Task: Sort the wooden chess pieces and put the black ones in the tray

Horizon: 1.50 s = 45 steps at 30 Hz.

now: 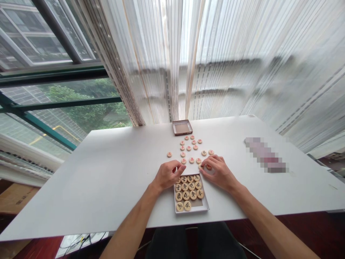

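Observation:
Round wooden xiangqi pieces lie on the white table in front of me. My right hand point(219, 173) is closed, with its thumb and fingertips at the edge of a black-marked xiangqi piece point(200, 166). A red-marked piece point(208, 167) sits partly under those fingers. My left hand point(167, 175) is curled with thumb and forefinger together, over the upper left corner of the shallow box point(205, 208). Whatever it may hold is hidden. Inside the box, black-marked pieces point(185, 195) stand in rows, with a gap at the lower right.
Several red-marked pieces point(189, 148) are scattered beyond the box, with one black-marked piece point(204, 153) among them. A box lid point(182, 133) lies at the table's far edge. On the right is a blurred-out object point(265, 154). Curtains point(172, 72) hang behind the table point(107, 180).

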### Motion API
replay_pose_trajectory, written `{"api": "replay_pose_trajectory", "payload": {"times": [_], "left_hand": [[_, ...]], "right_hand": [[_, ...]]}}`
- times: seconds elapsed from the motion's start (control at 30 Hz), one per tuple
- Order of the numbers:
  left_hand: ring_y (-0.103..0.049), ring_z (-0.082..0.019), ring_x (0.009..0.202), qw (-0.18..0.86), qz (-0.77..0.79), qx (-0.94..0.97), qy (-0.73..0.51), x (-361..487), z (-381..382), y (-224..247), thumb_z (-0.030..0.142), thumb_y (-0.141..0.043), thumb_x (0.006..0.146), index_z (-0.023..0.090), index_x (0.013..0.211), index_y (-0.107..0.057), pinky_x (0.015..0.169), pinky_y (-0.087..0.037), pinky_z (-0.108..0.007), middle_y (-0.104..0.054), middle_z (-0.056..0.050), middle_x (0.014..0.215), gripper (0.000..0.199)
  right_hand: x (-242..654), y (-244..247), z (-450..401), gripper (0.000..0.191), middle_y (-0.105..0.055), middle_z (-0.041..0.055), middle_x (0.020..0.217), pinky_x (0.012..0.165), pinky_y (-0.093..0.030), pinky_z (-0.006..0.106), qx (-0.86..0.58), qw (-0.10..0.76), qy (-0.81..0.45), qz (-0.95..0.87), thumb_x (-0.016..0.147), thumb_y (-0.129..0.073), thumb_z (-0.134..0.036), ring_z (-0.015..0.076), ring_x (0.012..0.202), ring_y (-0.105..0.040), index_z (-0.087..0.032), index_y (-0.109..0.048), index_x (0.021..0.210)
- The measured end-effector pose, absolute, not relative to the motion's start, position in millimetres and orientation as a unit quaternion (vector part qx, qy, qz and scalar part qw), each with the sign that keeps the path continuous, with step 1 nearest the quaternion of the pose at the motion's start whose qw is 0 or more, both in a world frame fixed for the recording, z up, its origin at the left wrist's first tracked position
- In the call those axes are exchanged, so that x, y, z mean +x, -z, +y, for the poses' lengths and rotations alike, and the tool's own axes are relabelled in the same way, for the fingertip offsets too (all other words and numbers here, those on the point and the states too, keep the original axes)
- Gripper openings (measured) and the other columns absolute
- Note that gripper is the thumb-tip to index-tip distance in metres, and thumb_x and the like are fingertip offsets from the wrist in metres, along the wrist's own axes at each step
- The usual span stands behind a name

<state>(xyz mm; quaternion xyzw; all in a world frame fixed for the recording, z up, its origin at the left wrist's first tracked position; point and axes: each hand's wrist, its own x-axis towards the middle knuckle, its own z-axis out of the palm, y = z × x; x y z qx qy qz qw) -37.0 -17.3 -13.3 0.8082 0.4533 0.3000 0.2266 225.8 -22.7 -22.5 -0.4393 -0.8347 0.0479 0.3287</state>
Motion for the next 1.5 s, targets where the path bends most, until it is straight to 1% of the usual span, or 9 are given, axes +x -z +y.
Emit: {"api": "replay_pose_trajectory", "payload": {"times": [0.13,0.27,0.4,0.5,0.6,0.8,1.0,1.23,1.5], "left_hand": [[-0.053,-0.013,0.064,0.228,0.450,0.808,-0.305,-37.7,-17.9,11.3,0.046,-0.044,0.099,0.018,0.085,-0.069,0.063,-0.041,-0.026,-0.064,-0.001,0.074,0.039],[-0.056,-0.014,0.067,0.227,0.450,0.799,-0.328,-37.8,-18.7,11.2,0.044,-0.045,0.099,0.019,0.088,-0.070,0.067,-0.043,-0.026,-0.067,-0.002,0.078,0.037],[-0.057,-0.014,0.069,0.229,0.450,0.783,-0.364,-36.5,-18.3,13.0,0.042,-0.048,0.098,0.019,0.090,-0.069,0.068,-0.044,-0.026,-0.069,-0.002,0.081,0.032],[-0.055,-0.012,0.067,0.245,0.454,0.754,-0.407,-33.8,-18.3,12.9,0.039,-0.054,0.096,0.018,0.099,-0.067,0.064,-0.044,-0.024,-0.069,-0.002,0.082,0.025],[-0.053,-0.011,0.064,0.271,0.450,0.725,-0.445,-30.3,-19.7,10.9,0.037,-0.057,0.094,0.017,0.102,-0.064,0.059,-0.043,-0.022,-0.068,-0.002,0.081,0.023],[-0.049,-0.010,0.060,0.308,0.428,0.739,-0.420,-26.3,-24.2,7.2,0.035,-0.055,0.095,0.016,0.089,-0.067,0.057,-0.041,-0.022,-0.068,-0.002,0.078,0.024],[-0.047,-0.008,0.057,0.356,0.419,0.710,-0.439,-22.4,-25.4,9.8,0.039,-0.061,0.091,0.015,0.102,-0.064,0.052,-0.040,-0.021,-0.068,-0.004,0.084,0.026],[-0.048,-0.007,0.055,0.415,0.416,0.682,-0.435,-19.4,-25.8,13.2,0.043,-0.066,0.088,0.015,0.104,-0.064,0.048,-0.037,-0.021,-0.069,-0.005,0.084,0.032],[-0.045,-0.007,0.053,0.413,0.405,0.694,-0.428,-19.0,-25.9,11.1,0.040,-0.062,0.091,0.015,0.104,-0.064,0.047,-0.034,-0.021,-0.069,-0.004,0.083,0.028]], "right_hand": [[228.3,24.1,-21.9,0.008,-0.067,0.0037,0.083,0.086,-0.047,0.042,-0.433,0.368,-0.049,-0.821,0.086,-0.069,-0.023,0.0251,0.092,-0.061,-0.024,-0.064,0.092],[229.3,24.9,-21.0,0.016,-0.068,0.0060,0.096,0.089,-0.052,0.044,-0.413,0.432,-0.059,-0.800,0.087,-0.068,-0.020,0.0246,0.094,-0.063,-0.024,-0.063,0.102],[225.8,22.9,-23.8,0.024,-0.067,0.0065,0.098,0.085,-0.056,0.042,-0.392,0.468,-0.078,-0.788,0.087,-0.066,-0.017,0.0230,0.092,-0.065,-0.024,-0.060,0.109],[219.4,18.9,-26.9,0.028,-0.067,0.0071,0.101,0.075,-0.059,0.038,-0.377,0.484,-0.085,-0.785,0.088,-0.066,-0.015,0.0214,0.089,-0.065,-0.024,-0.059,0.114],[208.1,12.0,-27.0,0.030,-0.066,0.0076,0.105,0.069,-0.060,0.034,-0.346,0.479,-0.095,-0.801,0.088,-0.066,-0.014,0.0207,0.090,-0.065,-0.025,-0.058,0.115],[181.3,1.4,-18.6,0.026,-0.066,0.0078,0.104,0.077,-0.061,0.038,-0.295,0.466,-0.106,-0.827,0.089,-0.065,-0.015,0.0204,0.092,-0.066,-0.023,-0.057,0.112],[172.7,8.2,-22.3,0.027,-0.067,0.0078,0.108,0.077,-0.063,0.035,-0.295,0.474,-0.125,-0.820,0.089,-0.063,-0.014,0.0205,0.097,-0.067,-0.025,-0.058,0.113],[172.2,8.9,-29.6,0.022,-0.067,0.0075,0.107,0.085,-0.062,0.038,-0.286,0.468,-0.115,-0.828,0.092,-0.060,-0.015,0.0219,0.101,-0.067,-0.026,-0.061,0.111],[176.0,15.3,-27.7,0.029,-0.065,0.0073,0.105,0.069,-0.061,0.034,-0.314,0.454,-0.163,-0.817,0.091,-0.062,-0.018,0.0187,0.084,-0.065,-0.026,-0.058,0.118]]}}
